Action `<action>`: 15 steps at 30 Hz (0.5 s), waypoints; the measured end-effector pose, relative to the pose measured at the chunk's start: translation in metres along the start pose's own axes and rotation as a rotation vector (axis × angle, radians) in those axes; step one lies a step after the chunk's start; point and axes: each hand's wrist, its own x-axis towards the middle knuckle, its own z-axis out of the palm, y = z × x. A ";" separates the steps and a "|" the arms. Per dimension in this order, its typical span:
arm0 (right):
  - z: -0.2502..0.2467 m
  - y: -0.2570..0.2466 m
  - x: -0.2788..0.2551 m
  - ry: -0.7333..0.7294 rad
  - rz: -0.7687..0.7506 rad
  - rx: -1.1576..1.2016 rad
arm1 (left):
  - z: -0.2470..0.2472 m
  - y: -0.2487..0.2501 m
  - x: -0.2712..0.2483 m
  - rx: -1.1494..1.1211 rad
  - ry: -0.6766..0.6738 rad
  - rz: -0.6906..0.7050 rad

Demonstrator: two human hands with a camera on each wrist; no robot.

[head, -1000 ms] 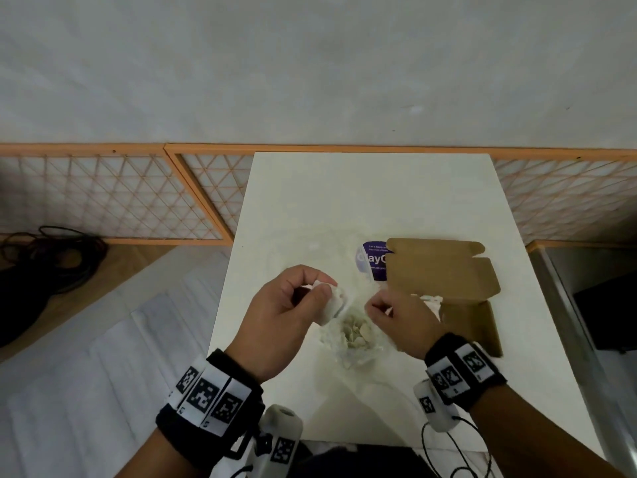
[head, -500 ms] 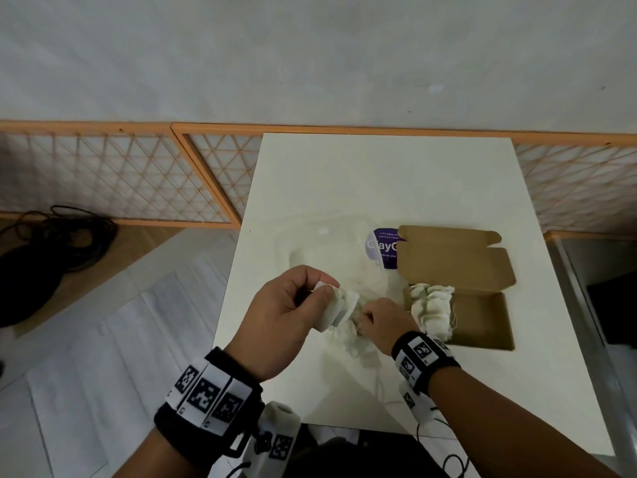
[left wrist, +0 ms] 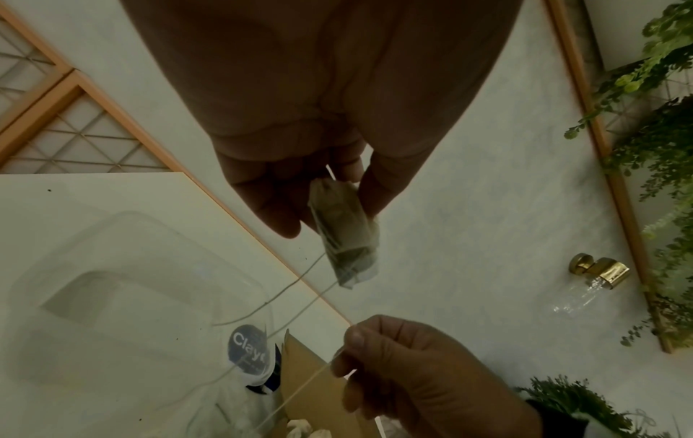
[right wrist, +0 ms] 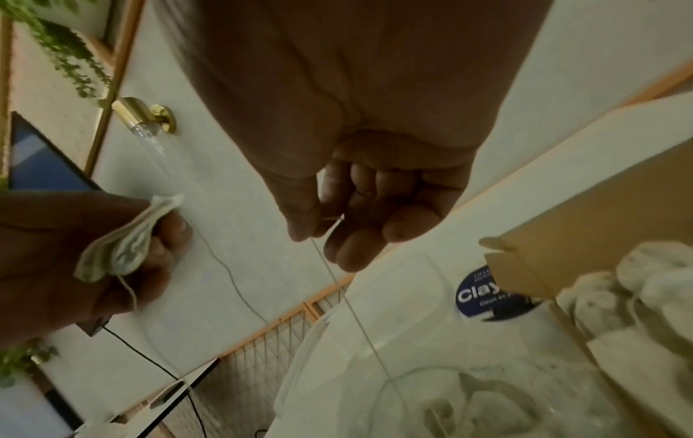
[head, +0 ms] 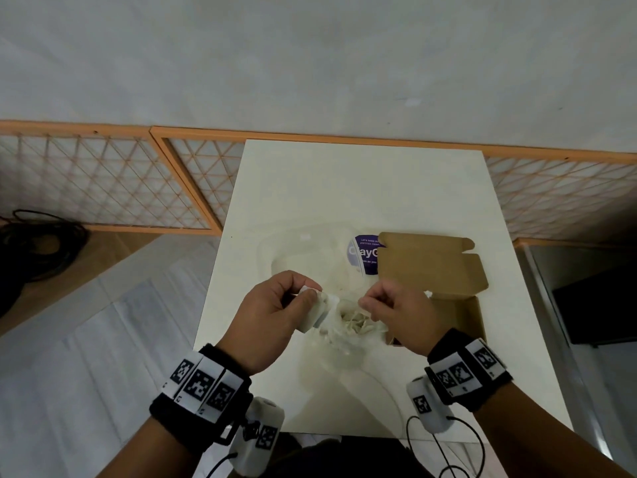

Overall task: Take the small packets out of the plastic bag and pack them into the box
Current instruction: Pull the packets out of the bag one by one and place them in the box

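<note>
My left hand (head: 303, 298) pinches a stack of small white packets (head: 315, 313) above the clear plastic bag (head: 348, 336); the left wrist view shows the packets (left wrist: 346, 234) between thumb and fingers. My right hand (head: 370, 303) pinches a thin string (right wrist: 337, 266) that runs down into the bag, also seen as the string (left wrist: 300, 391). More packets (head: 356, 322) lie inside the bag's open mouth. The brown cardboard box (head: 472, 315) stands open right of my right hand, its lid (head: 431, 267) folded back. Several packets (right wrist: 637, 290) lie in the box.
A clear plastic container lid (head: 310, 250) with a purple round label (head: 365, 255) lies on the white table (head: 362, 188) behind the bag. An orange lattice fence (head: 103, 184) runs along the table's far and left sides. Black cables (head: 38, 243) lie on the floor at left.
My right hand has come back from the box to the bag's mouth and now pinches a string. My left hand keeps the packets in the same place.
</note>
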 end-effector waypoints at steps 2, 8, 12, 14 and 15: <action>-0.005 -0.003 -0.003 -0.001 0.005 0.008 | 0.003 -0.001 0.001 0.014 -0.020 -0.002; -0.021 -0.015 -0.014 0.044 -0.016 0.026 | 0.013 -0.002 0.001 0.088 -0.087 0.004; -0.030 -0.027 -0.020 0.088 -0.085 0.055 | 0.018 -0.002 0.000 0.106 -0.133 0.003; -0.032 -0.032 -0.023 0.104 -0.098 0.055 | 0.020 -0.001 -0.001 0.117 -0.151 -0.004; -0.032 -0.033 -0.024 0.106 -0.101 0.046 | 0.020 -0.001 -0.002 0.124 -0.155 -0.007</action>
